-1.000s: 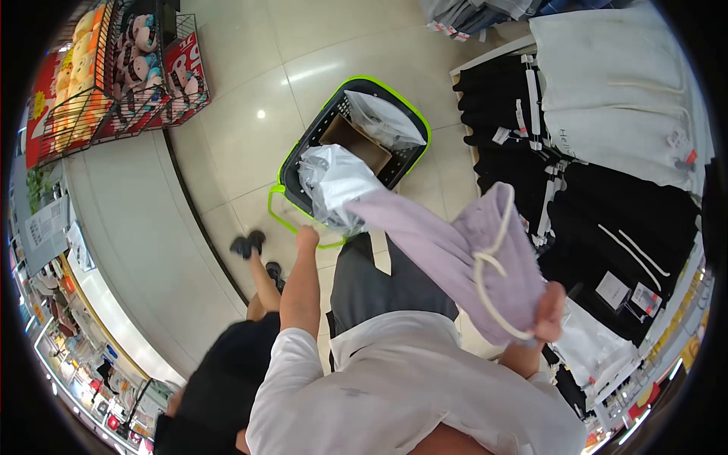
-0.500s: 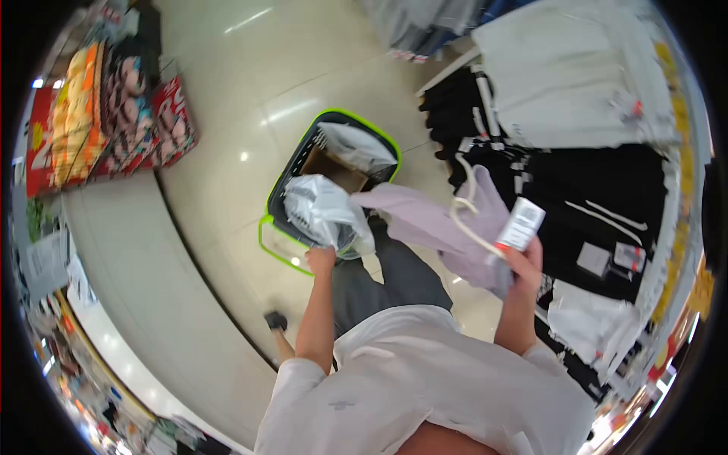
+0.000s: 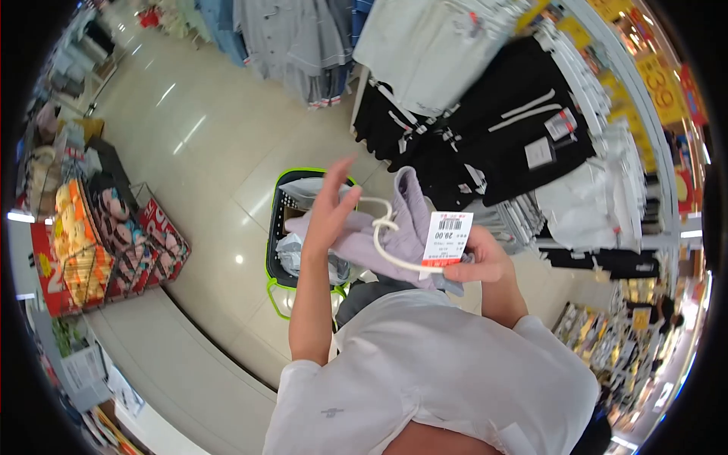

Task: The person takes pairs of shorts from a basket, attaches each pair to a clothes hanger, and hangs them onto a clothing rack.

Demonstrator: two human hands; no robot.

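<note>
A pale purple garment with a thick cream drawstring hangs in front of my body. My right hand is closed on its waist end, near a white and red price tag. My left hand is raised at the garment's left side, its fingers apart, with nothing seen in it. Beneath stands a black basket with a green rim on the floor, partly covered by my left arm and the garment. In the basket lie clear plastic bags.
Racks with black shorts and white garments stand at the right. Grey shirts hang ahead. At the left, a wire bin of plush items adjoins a long grey counter.
My left hand has left the basket's edge and risen to the garment, fingers opened. My right hand has brought the garment and tag closer to the middle. The view has turned.
</note>
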